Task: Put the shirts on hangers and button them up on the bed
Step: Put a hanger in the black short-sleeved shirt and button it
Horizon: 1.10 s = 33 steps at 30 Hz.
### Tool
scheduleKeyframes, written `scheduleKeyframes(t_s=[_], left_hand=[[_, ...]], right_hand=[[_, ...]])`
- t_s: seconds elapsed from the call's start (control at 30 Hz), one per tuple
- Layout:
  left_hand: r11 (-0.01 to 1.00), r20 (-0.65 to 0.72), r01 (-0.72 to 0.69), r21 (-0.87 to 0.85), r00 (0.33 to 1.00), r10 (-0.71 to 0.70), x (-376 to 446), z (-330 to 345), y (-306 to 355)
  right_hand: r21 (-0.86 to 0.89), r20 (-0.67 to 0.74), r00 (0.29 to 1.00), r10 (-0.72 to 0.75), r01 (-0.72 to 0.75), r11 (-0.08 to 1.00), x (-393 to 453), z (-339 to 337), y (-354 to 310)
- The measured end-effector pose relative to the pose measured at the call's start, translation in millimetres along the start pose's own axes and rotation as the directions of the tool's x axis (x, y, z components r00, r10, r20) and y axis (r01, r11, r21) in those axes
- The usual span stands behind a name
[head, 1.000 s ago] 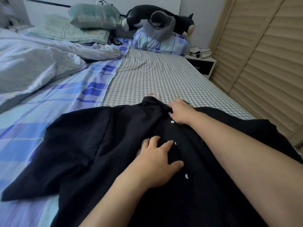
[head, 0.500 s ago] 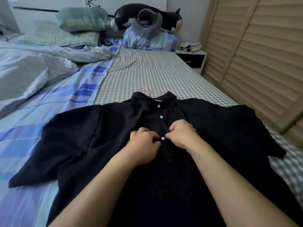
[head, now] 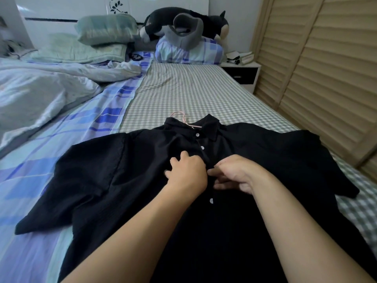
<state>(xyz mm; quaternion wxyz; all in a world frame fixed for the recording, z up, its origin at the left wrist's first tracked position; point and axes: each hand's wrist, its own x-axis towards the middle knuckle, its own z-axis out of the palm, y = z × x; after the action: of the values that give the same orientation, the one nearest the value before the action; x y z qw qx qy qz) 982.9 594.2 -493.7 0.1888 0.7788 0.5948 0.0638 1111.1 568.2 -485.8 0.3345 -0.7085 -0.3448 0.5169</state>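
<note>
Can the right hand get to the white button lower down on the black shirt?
Probably yes. The lower white button shows bare on the black shirt, just below the right hand, with nothing lying over it. That hand is busy at the shirt's front edge alongside the left hand.

Home bedroom, bed (head: 193, 94), pillows (head: 106, 29), nightstand (head: 242, 75)
</note>
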Motion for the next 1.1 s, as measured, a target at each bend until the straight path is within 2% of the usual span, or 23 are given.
scheduleKeyframes(t_s=[0.07,0.2,0.33,0.43,0.5,0.57,0.6,0.67,0.73,0.8,0.9,0.97,1.1], left_hand=[[1.000,-0.008,-0.015,0.015,1.000,0.015,3,-2,-3],[1.000,-0.023,-0.011,0.028,1.000,0.012,11,-4,-7],[0.989,-0.017,-0.008,-0.149,1.000,0.005,18,-7,-16],[0.964,-0.059,-0.070,-0.256,0.997,0.057,11,-6,-17],[0.949,-0.037,-0.051,-0.310,0.998,0.042,8,-5,-15],[0.897,0.033,0.015,-0.443,0.999,-0.001,9,-7,-16],[0.828,0.099,0.069,-0.557,0.995,-0.016,10,-10,-18],[0.619,0.238,0.194,-0.761,0.971,-0.011,9,-16,-22],[0.509,0.267,0.229,-0.830,0.964,0.003,7,-14,-26],[0.498,0.216,0.193,-0.845,0.976,-0.013,5,-5,-30],[0.481,0.138,0.136,-0.866,0.990,-0.030,5,8,-34],[0.453,0.142,0.133,-0.881,0.990,-0.014,5,10,-36],[0.453,0.150,0.128,-0.882,0.989,0.012,5,11,-37]], right_hand=[[0.024,-0.012,1.000,0.007,-0.006,1.000,2,0,-1],[0.196,0.008,0.999,0.047,-0.048,0.979,4,-6,2],[0.335,0.055,0.996,0.065,-0.080,0.939,-1,-10,2],[0.386,-0.008,0.999,0.040,-0.034,0.922,-2,-6,2],[0.357,-0.119,0.993,0.015,0.029,0.934,-3,2,5],[0.315,-0.207,0.978,-0.016,0.082,0.946,-3,11,9],[0.298,-0.235,0.971,-0.031,0.102,0.949,-3,15,12],[0.278,-0.274,0.960,-0.058,0.137,0.951,-5,17,14],[0.287,-0.286,0.954,-0.092,0.177,0.941,-8,15,14],[0.286,-0.286,0.948,-0.140,0.224,0.932,-11,14,12],[0.150,-0.329,0.927,-0.178,0.238,0.960,-8,25,14],[0.083,-0.375,0.910,-0.179,0.225,0.971,-5,32,19],[0.095,-0.375,0.907,-0.191,0.242,0.966,-4,31,21]])
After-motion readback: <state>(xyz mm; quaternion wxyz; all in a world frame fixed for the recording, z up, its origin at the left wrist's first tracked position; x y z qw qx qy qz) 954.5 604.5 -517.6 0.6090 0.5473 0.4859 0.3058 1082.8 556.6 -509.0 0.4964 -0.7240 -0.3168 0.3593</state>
